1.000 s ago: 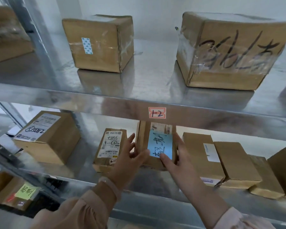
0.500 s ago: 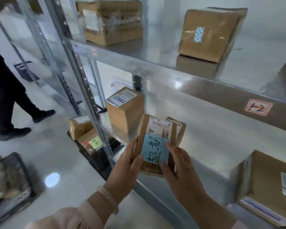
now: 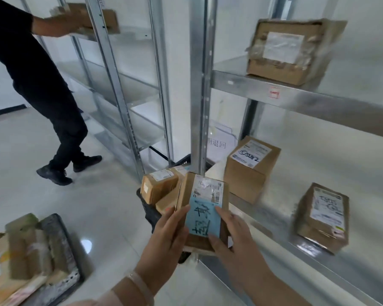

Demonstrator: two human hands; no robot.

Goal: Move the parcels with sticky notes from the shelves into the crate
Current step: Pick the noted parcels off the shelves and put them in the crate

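Risks, left to right: two crates in view, lower-left crate and centre crate, so the parcel could land in the wrong one; which is meant I cannot tell; bystander in black works at the upper-left rack, and a backward step could cross the carrying path; centre crate looks near full, so a dropped parcel may slide off the stack; left hand and right hand both clasp the parcel, fingers curled round its sides; it is upright, in the air at frame centre, off the shelf, overlapping the centre crate's right end; right thumb presses the blue sticky note, and a sliding thumb could peel it; steel upright stands close behind, so a knock is possible. Counts: crates 2; parcels in lower-left crate blurred, not countable; bystander 1; box at the bystander's hand 1; parcels in centre crate 3 visible; held parcel 1; sticky note 1; hands 2; right shelves 3: taped parcel upper, labelled box and tilted parcel lower; none shows a note.
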